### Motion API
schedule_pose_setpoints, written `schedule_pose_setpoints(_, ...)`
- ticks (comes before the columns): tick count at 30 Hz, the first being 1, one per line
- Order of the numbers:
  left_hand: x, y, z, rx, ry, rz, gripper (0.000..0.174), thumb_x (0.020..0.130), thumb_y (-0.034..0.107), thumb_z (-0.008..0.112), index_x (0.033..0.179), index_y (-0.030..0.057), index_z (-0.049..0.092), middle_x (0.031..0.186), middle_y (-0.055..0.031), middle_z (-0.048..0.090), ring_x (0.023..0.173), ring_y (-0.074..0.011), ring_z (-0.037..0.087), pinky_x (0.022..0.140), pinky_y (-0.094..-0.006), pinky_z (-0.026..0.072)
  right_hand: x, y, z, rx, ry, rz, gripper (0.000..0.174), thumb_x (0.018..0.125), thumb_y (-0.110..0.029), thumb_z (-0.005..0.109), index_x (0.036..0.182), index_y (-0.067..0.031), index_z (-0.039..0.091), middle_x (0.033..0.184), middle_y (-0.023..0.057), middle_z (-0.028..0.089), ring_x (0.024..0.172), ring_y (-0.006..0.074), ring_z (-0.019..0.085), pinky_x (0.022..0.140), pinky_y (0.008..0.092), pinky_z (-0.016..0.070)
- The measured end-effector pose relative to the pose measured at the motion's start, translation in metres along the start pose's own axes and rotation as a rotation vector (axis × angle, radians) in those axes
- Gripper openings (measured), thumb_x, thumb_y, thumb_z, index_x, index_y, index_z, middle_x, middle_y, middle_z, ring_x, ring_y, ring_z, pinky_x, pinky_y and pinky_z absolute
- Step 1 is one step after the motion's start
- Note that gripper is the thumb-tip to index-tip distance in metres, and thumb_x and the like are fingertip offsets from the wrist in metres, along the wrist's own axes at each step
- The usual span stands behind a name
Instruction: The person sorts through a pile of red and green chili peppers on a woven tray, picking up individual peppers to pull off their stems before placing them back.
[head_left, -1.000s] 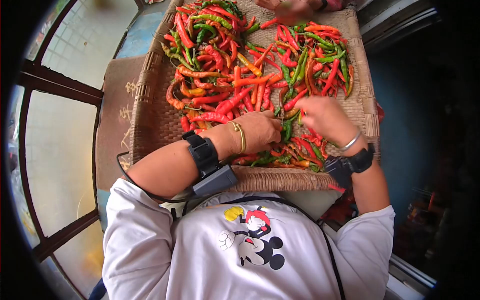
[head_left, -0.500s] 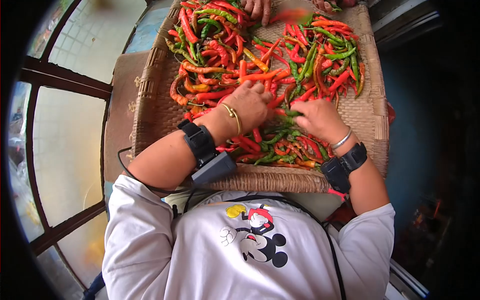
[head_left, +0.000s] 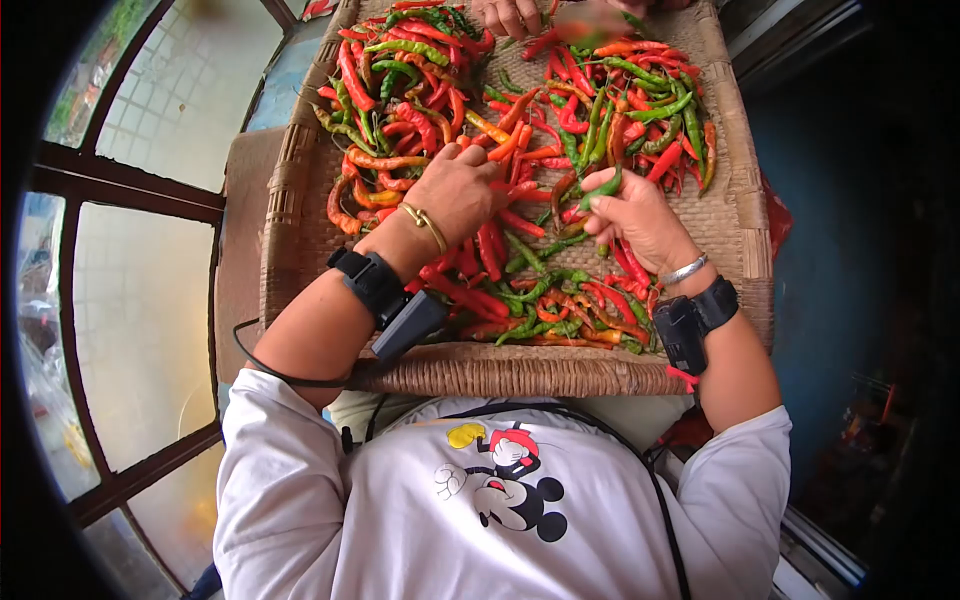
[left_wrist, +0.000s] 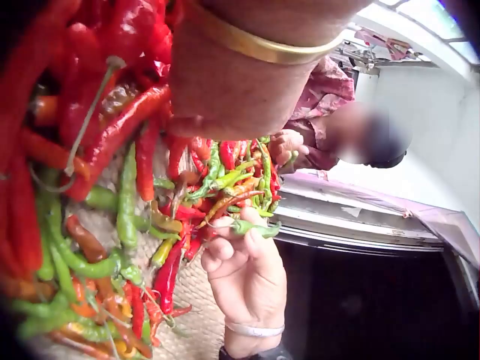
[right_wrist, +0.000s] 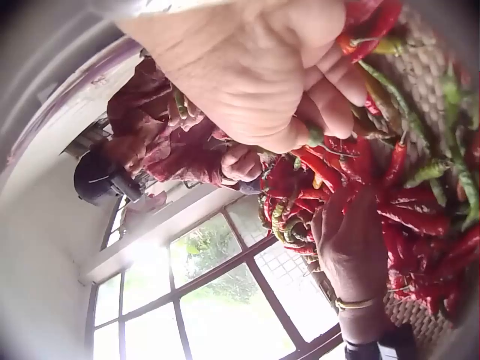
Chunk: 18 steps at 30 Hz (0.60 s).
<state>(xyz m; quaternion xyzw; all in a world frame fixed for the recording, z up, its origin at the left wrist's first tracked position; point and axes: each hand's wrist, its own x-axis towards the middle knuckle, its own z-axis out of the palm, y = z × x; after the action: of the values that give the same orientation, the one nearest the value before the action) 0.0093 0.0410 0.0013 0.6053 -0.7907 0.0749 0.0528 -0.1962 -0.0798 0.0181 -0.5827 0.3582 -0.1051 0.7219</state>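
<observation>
In the head view my right hand (head_left: 645, 225) pinches a green chilli (head_left: 603, 191) between thumb and fingertips, above the middle of a woven tray (head_left: 745, 225). The left wrist view shows the same green chilli (left_wrist: 257, 229) sticking out sideways from the thumb. My left hand (head_left: 458, 192), a gold bangle at its wrist, reaches over red chillies (head_left: 490, 250) left of centre. Its fingers bend down at some orange chillies (head_left: 508, 143); the fingertips are hidden, so I cannot tell whether they hold one. Nearest me lies a mixed heap of small green and red chillies (head_left: 560, 305).
Mixed chillies (head_left: 415, 75) pile up at the tray's far left, with a greener pile (head_left: 660, 105) at the far right. Another person's hand (head_left: 510, 15) is at the far edge. A framed window (head_left: 145, 330) stands to the left. Raised woven rims border the tray.
My left hand has moved up and left, from the near heap to the red and orange chillies. The right hand has lifted a green chilli out from the middle.
</observation>
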Motion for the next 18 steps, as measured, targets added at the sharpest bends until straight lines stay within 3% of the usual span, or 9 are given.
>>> schedule_pose_setpoints(3, 0.005, 0.013, -0.013, -0.116, 0.120, 0.063, 0.018, 0.068, 0.022, 0.060, 0.085, 0.0158, 0.064, 0.089, 0.0006, 0.055, 0.086, -0.0172, 0.049, 0.078, -0.0319, 0.0417, 0.000, 0.001, -0.001, 0.016, -0.052, 0.082, 0.019, 0.082, -0.009, 0.053, 0.099, 0.0000, 0.051, 0.079, 0.0056, 0.058, 0.058, 0.0084, 0.055, 0.049, 0.0207, 0.0465)
schedule_pose_setpoints(4, 0.007, 0.017, -0.010, -0.308, 0.189, 0.030, 0.023, 0.070, 0.025, 0.062, 0.088, 0.0111, 0.061, 0.085, -0.0046, 0.057, 0.079, -0.0234, 0.054, 0.071, -0.0338, 0.0448, -0.001, 0.000, -0.001, -0.043, -0.073, 0.081, 0.018, 0.081, -0.009, 0.054, 0.098, -0.0011, 0.052, 0.077, 0.0045, 0.057, 0.058, 0.0078, 0.054, 0.048, 0.0199, 0.0458)
schedule_pose_setpoints(5, 0.006, 0.024, -0.013, -0.308, 0.197, 0.032, 0.023, 0.070, 0.025, 0.062, 0.088, 0.0111, 0.061, 0.085, -0.0046, 0.057, 0.079, -0.0234, 0.054, 0.071, -0.0338, 0.0448, -0.003, -0.001, 0.002, -0.049, -0.069, 0.078, 0.018, 0.081, -0.009, 0.054, 0.098, -0.0011, 0.052, 0.077, 0.0045, 0.057, 0.058, 0.0078, 0.054, 0.048, 0.0199, 0.0458)
schedule_pose_setpoints(7, 0.004, 0.037, -0.027, -0.630, 0.025, -0.180, 0.028, 0.070, 0.029, 0.064, 0.089, 0.0079, 0.060, 0.078, -0.0107, 0.058, 0.072, -0.0301, 0.057, 0.063, -0.0368, 0.0462, -0.006, -0.002, 0.008, -0.098, -0.137, 0.061, 0.017, 0.081, -0.010, 0.056, 0.096, -0.0023, 0.053, 0.076, 0.0028, 0.057, 0.057, 0.0066, 0.054, 0.049, 0.0192, 0.0453)
schedule_pose_setpoints(9, 0.003, 0.039, -0.025, -0.628, -0.049, -0.161, 0.027, 0.072, 0.027, 0.064, 0.087, 0.0061, 0.059, 0.074, -0.0141, 0.058, 0.068, -0.0323, 0.058, 0.059, -0.0392, 0.0461, -0.008, -0.001, 0.015, -0.093, -0.180, 0.038, 0.015, 0.081, -0.012, 0.057, 0.093, -0.0034, 0.054, 0.072, 0.0005, 0.056, 0.056, 0.0053, 0.053, 0.049, 0.0184, 0.0442)
schedule_pose_setpoints(13, 0.004, 0.038, -0.006, -0.750, -0.073, -0.104, 0.017, 0.074, 0.025, 0.059, 0.080, 0.0093, 0.060, 0.071, -0.0098, 0.060, 0.067, -0.0298, 0.059, 0.058, -0.0390, 0.0472, -0.010, -0.005, 0.018, -0.049, -0.227, 0.096, 0.014, 0.082, -0.016, 0.057, 0.089, -0.0032, 0.055, 0.068, 0.0007, 0.055, 0.052, 0.0057, 0.052, 0.047, 0.0188, 0.0427)
schedule_pose_setpoints(16, 0.003, 0.040, -0.011, -0.739, -0.020, -0.132, 0.018, 0.073, 0.018, 0.062, 0.086, 0.0062, 0.060, 0.073, -0.0119, 0.059, 0.069, -0.0302, 0.058, 0.060, -0.0378, 0.0462, -0.001, -0.009, -0.004, 0.051, -0.010, -0.014, 0.020, 0.084, -0.022, 0.057, 0.087, -0.0022, 0.055, 0.065, 0.0034, 0.056, 0.048, 0.0074, 0.051, 0.044, 0.0196, 0.0428)
schedule_pose_setpoints(18, 0.002, 0.039, -0.011, -0.671, -0.069, -0.218, 0.019, 0.073, 0.019, 0.061, 0.087, 0.0065, 0.060, 0.074, -0.0121, 0.060, 0.069, -0.0303, 0.058, 0.062, -0.0384, 0.0467, 0.006, -0.019, -0.026, 0.409, 0.040, -0.244, 0.022, 0.085, -0.025, 0.055, 0.093, -0.0039, 0.054, 0.076, 0.0052, 0.060, 0.058, 0.0084, 0.056, 0.049, 0.0195, 0.0451)
